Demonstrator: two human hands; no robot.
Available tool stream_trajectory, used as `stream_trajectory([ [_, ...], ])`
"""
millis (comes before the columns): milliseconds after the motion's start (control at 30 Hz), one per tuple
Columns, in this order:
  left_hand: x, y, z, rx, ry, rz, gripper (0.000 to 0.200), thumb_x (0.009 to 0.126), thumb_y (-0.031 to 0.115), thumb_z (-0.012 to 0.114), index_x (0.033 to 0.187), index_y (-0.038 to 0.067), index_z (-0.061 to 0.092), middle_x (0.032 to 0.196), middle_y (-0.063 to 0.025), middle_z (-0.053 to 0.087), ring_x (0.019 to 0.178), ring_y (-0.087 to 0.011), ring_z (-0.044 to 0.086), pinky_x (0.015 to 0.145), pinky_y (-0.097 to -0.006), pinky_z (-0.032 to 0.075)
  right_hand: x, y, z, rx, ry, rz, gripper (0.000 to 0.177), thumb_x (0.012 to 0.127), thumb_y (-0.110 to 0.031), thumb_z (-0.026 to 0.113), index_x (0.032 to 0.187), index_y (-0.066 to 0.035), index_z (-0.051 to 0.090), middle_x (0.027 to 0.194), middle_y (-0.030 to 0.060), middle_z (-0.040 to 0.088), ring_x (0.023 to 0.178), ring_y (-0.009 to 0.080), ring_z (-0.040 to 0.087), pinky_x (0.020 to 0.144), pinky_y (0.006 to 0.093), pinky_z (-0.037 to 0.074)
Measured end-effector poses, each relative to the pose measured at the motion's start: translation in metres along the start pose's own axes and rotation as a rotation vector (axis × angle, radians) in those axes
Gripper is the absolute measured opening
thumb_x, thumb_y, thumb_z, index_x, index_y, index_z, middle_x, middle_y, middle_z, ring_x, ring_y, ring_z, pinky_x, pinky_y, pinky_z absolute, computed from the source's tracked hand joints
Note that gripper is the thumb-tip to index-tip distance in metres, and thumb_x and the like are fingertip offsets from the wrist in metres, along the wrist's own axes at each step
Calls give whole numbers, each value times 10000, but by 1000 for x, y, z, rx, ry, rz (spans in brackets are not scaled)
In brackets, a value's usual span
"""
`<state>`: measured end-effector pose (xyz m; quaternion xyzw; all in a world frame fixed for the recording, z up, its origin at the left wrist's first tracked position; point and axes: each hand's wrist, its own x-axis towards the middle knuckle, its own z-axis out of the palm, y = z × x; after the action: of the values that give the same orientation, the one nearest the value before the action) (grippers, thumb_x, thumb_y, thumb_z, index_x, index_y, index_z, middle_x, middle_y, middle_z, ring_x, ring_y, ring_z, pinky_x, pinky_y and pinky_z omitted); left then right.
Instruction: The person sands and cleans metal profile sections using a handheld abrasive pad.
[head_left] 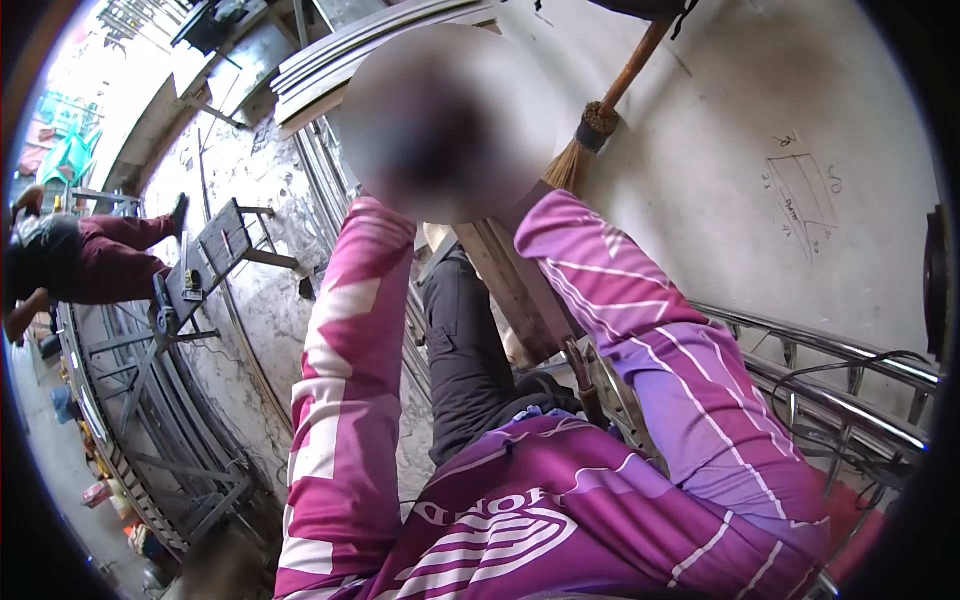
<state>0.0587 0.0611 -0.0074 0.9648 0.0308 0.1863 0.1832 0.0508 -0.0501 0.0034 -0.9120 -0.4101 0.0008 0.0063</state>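
Observation:
Both my arms reach forward in pink and purple sleeves: the left sleeve (340,350) and the right sleeve (640,290). They end at a large round blurred patch (450,120), which covers my left hand and my right hand. Whether the hands hold anything cannot be made out. Just below the blur, between the forearms, a long flat-sided beam or board (505,280) slopes down towards my lap. My leg in dark trousers (460,340) stretches out to the left of it.
A straw broom (597,125) leans at the wall, right of the blur. A sketch (800,195) is drawn on that wall. Shiny metal rails (850,405) and black cables lie at right. Stacked boards (370,50) are up front. At left, another person (100,250) is by a small metal bench (215,255).

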Motion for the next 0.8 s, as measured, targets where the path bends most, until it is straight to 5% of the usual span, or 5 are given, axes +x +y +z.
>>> stream_trajectory([
  [133, -26, 15, 3, 145, 164, 76, 562, 900, 518, 631, 1376, 221, 617, 1469, -99, 574, 1388, -404, 476, 1088, -644, 328, -17, 1, 25, 111, 186, -75, 919, 847, -611, 603, 1632, -224, 322, 1708, 150, 257, 1572, 399, 176, 1165, 748, 201],
  [167, -45, 34, -6, 144, 56, 108, 597, 897, 546, 626, 1390, 211, 618, 1486, -123, 559, 1407, -425, 457, 1107, -663, 308, -50, -1, 8, -53, 237, -48, 802, 895, -644, 542, 1569, -219, 443, 1624, 145, 426, 1474, 381, 381, 1173, 651, 255],
  [433, -146, 126, -22, -157, -116, 135, 599, 902, 478, 635, 1411, 163, 614, 1477, -177, 567, 1422, -470, 448, 1139, -706, 255, -177, -7, 23, 741, 131, -18, 784, 994, -581, 477, 1618, -124, 345, 1697, 167, 294, 1581, 328, 228, 1273, 513, 167],
  [533, -103, 88, -17, -106, 15, 112, 623, 915, 494, 633, 1404, 109, 595, 1460, -172, 579, 1400, -394, 487, 1152, -601, 300, -129, 1, 12, 62, 150, -74, 781, 973, -587, 517, 1587, -119, 399, 1658, 164, 363, 1543, 336, 302, 1261, 506, 202],
  [800, -4, 34, -1, 81, -126, -105, 794, 929, 615, 538, 1552, 133, 438, 1645, -190, 377, 1548, -442, 272, 1227, -657, 168, -14, 7, -1, 94, 83, 157, 648, 888, -537, 615, 1409, -155, 570, 1468, 174, 580, 1349, 370, 501, 1131, 465, 366],
])
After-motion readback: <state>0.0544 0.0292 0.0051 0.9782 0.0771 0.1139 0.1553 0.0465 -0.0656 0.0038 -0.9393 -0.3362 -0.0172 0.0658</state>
